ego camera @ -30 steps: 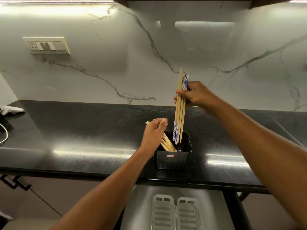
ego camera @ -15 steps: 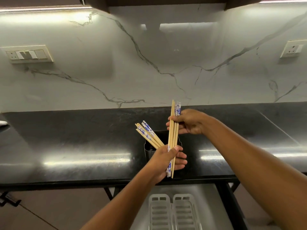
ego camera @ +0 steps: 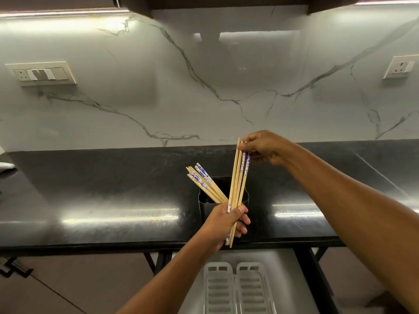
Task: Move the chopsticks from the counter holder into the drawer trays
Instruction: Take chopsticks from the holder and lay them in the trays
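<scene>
The left hand [ego camera: 223,223] grips two bundles of pale wooden, blue-patterned chopsticks [ego camera: 205,185] above the desk's front edge; the right hand [ego camera: 263,147] pinches the upright bundle's tops; the white slotted drawer trays [ego camera: 238,288] lie directly below.

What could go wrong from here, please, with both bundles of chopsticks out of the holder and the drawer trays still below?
1. The left hand grips two crossed bundles low down: the slanted bundle and the upright bundle. Fanned this way, a stick could slip out and fall.
2. The right hand only pinches the upright bundle's tops; letting go may make it splay.
3. The drawer trays are narrow, so crossed sticks might land across the ribs.
</scene>
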Demonstrator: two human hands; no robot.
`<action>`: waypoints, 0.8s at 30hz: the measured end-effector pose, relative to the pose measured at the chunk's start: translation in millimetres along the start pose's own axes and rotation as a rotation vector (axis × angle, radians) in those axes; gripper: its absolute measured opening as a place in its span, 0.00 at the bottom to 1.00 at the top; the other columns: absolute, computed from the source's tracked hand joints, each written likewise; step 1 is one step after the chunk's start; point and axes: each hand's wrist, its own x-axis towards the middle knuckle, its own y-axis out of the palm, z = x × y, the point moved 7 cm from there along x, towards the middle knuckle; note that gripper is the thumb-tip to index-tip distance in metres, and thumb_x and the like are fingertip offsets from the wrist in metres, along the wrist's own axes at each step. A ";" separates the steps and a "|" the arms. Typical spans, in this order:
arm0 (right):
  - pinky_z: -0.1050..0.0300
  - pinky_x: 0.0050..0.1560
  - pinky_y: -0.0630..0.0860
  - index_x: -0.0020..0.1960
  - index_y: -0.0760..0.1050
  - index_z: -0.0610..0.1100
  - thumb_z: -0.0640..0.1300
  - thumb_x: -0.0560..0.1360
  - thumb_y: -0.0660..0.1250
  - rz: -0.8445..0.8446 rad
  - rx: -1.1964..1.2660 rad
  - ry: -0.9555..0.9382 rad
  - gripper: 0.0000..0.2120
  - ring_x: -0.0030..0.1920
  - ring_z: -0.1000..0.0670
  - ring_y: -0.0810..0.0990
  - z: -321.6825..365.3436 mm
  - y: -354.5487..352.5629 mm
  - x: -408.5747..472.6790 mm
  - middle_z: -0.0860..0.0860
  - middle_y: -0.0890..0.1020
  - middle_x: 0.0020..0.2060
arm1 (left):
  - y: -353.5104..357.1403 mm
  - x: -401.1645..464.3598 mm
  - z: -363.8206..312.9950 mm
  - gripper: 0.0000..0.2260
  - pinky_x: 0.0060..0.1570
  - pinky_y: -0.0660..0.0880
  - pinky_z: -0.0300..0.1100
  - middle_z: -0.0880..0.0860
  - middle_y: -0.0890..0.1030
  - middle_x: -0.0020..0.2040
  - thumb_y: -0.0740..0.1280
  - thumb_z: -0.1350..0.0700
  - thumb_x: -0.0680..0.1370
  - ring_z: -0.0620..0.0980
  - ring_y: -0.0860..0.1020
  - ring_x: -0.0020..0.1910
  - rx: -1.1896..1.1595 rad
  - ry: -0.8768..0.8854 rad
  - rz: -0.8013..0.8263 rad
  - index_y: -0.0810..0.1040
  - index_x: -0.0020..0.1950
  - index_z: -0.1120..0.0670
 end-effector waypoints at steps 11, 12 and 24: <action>0.60 0.37 0.78 0.52 0.79 0.40 0.42 0.78 0.64 0.054 -0.035 0.012 0.07 0.37 0.52 0.80 -7.8 6.7 0.1 0.46 0.82 0.38 | -4.0 0.0 3.5 0.08 0.35 0.74 0.38 0.53 0.81 0.38 0.60 0.54 0.82 0.46 0.78 0.33 -0.059 -0.001 -0.018 0.74 0.51 0.57; 0.61 0.35 0.78 0.52 0.79 0.40 0.41 0.78 0.64 0.060 -0.047 0.010 0.07 0.35 0.52 0.79 -8.4 6.3 -0.3 0.45 0.82 0.38 | -5.0 -0.2 3.8 0.08 0.35 0.75 0.38 0.53 0.81 0.39 0.60 0.54 0.82 0.46 0.78 0.34 -0.060 0.000 -0.019 0.75 0.51 0.57; 0.65 0.31 0.80 0.47 0.76 0.36 0.41 0.78 0.64 -0.272 0.100 -0.161 0.07 0.29 0.53 0.78 30.0 -60.0 -15.7 0.43 0.79 0.36 | -16.4 1.1 10.1 0.10 0.34 0.77 0.38 0.54 0.82 0.40 0.60 0.55 0.81 0.47 0.80 0.34 -0.256 -0.017 -0.057 0.77 0.54 0.59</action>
